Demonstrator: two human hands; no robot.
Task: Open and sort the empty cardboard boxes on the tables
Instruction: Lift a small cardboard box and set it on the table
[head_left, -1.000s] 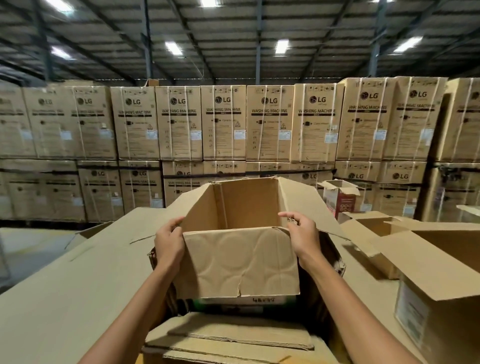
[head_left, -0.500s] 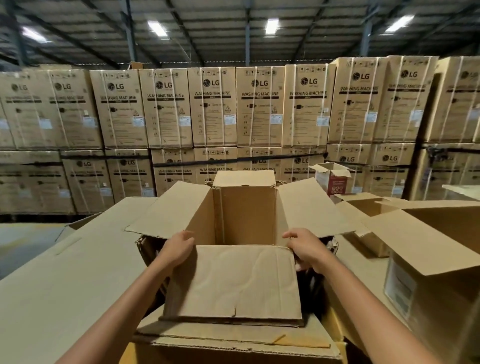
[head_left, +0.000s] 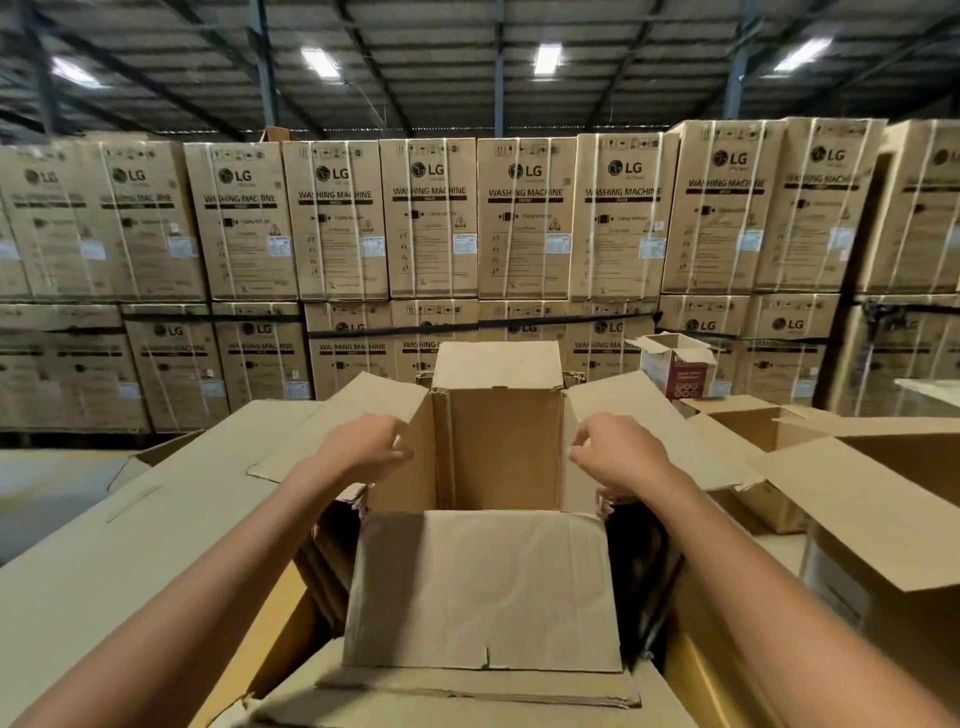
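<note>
An open brown cardboard box (head_left: 497, 457) stands straight ahead of me, looking empty inside. Its near flap (head_left: 483, 587) hangs down toward me, the far flap (head_left: 497, 364) stands up, and the left flap (head_left: 358, 408) and right flap (head_left: 626, 410) are spread outward. My left hand (head_left: 366, 449) is at the inner edge of the left flap, fingers loosely curled. My right hand (head_left: 615, 454) is at the inner edge of the right flap. Neither hand visibly grips cardboard.
Flat cardboard (head_left: 130, 530) covers the surface to my left. More open boxes (head_left: 883, 499) crowd the right side, with a small red-and-white box (head_left: 678, 366) behind them. Folded cardboard (head_left: 467, 693) lies under the near flap. A wall of stacked washing-machine cartons (head_left: 431, 218) fills the background.
The near flap was held up, then folded down toward me. Both hands let go of its corners and moved forward to the side flaps, which now lie spread wider.
</note>
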